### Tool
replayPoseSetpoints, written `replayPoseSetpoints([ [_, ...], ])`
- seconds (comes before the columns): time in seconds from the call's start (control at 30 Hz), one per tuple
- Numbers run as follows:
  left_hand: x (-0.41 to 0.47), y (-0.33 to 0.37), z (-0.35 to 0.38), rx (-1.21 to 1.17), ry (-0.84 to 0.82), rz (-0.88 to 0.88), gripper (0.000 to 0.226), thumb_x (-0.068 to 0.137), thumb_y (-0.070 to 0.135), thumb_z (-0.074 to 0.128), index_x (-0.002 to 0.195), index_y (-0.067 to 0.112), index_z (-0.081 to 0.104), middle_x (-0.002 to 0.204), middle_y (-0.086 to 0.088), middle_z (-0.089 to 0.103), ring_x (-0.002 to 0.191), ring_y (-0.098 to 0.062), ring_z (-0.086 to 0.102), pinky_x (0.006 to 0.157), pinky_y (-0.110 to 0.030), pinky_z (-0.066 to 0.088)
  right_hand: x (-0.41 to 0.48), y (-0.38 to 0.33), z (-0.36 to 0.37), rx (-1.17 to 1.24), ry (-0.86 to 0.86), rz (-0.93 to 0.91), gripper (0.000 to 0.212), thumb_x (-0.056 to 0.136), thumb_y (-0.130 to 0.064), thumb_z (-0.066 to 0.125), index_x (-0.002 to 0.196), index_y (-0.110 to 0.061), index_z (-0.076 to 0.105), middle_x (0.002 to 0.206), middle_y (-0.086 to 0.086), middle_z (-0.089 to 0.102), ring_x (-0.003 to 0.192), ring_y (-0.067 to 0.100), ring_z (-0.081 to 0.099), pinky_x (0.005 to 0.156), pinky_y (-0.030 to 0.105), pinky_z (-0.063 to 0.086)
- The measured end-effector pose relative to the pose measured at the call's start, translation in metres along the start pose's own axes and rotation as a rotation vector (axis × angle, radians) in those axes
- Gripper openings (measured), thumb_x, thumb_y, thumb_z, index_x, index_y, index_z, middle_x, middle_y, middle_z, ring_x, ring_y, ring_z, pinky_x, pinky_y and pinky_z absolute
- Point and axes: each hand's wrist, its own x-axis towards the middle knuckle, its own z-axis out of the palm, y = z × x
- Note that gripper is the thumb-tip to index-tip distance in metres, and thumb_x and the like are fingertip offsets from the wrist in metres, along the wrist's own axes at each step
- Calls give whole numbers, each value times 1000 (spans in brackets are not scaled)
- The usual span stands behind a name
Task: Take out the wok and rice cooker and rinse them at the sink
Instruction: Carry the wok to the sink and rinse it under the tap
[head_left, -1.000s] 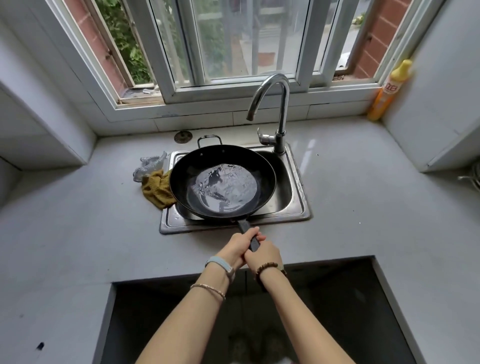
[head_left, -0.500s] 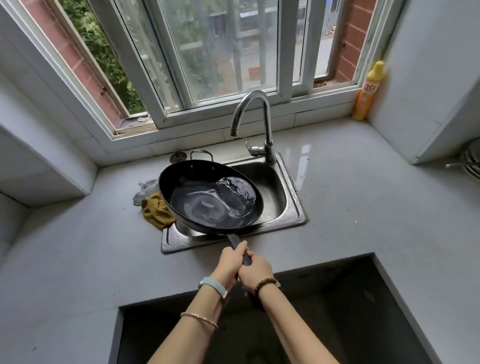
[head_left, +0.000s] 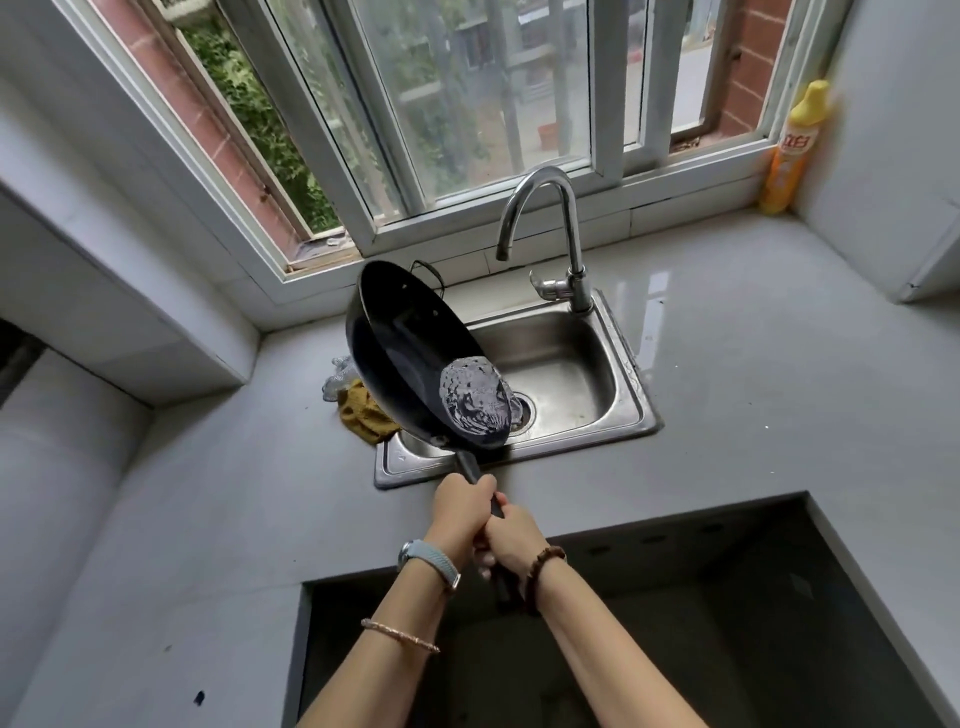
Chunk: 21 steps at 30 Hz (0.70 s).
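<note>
Wok (head_left: 410, 364) tipped steeply over the left half of the sink (head_left: 569, 358), handle (head_left: 470, 467) running straight back toward the body — left hand (head_left: 460, 512) wrapped round it nearer the pan, right hand (head_left: 511, 540) gripping just behind — water (head_left: 475, 402) pooled at the low rim above the drain (head_left: 522, 410).

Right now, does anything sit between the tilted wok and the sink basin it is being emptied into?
Nothing visible does. The wok tips its water straight over the bare sink. The faucet stands at the back rim, and the yellow cloth lies off to the left.
</note>
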Motion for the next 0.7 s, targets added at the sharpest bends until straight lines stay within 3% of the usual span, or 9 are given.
replayPoseSetpoints([
  [0.1,-7,5,-8,44,33,-9,50,53,40,55,76,-2,68,80,-18,72,82,-37,69,75,-50,57,-2,-1,8,57,-51,4,15,91,1,39,90,-13,44,48,3,40,30,9,32,34,18,34],
  [0.2,-46,32,-20,89,66,-1,22,72,28,61,65,8,67,68,-9,70,69,-28,66,65,-35,55,-4,-1,14,101,-104,-3,15,92,1,39,88,-14,42,43,-1,39,30,8,32,34,18,34],
  [0.27,-57,38,-25,132,89,11,23,82,18,59,60,14,66,65,-4,68,67,-23,64,63,-30,51,-5,1,18,122,-142,-6,15,92,0,39,88,-13,41,40,-4,39,31,8,32,34,18,34],
  [0.37,-64,41,-33,231,126,26,20,81,22,60,79,6,72,80,-10,72,80,-27,67,73,-35,53,-7,4,23,178,-189,-7,12,93,0,39,92,-12,42,42,-4,37,31,7,31,35,18,33],
  [0.47,-69,45,-42,340,169,70,20,82,22,60,82,3,67,81,-9,68,80,-27,63,69,-32,49,-11,3,30,246,-253,-28,10,94,-1,40,93,-10,43,42,-4,36,30,7,30,35,17,31],
  [0.6,-77,52,-50,405,227,128,12,82,19,60,80,8,60,75,-5,59,78,-27,57,66,-28,42,-19,-1,37,372,-334,-58,23,95,2,38,76,-11,45,39,-4,31,27,4,28,32,14,25],
  [0.7,-82,54,-53,377,232,143,19,78,21,61,90,6,61,77,-4,65,83,-27,63,72,-31,50,-21,-1,38,459,-429,-24,53,97,-6,40,46,-16,49,34,-6,30,25,3,29,30,13,26],
])
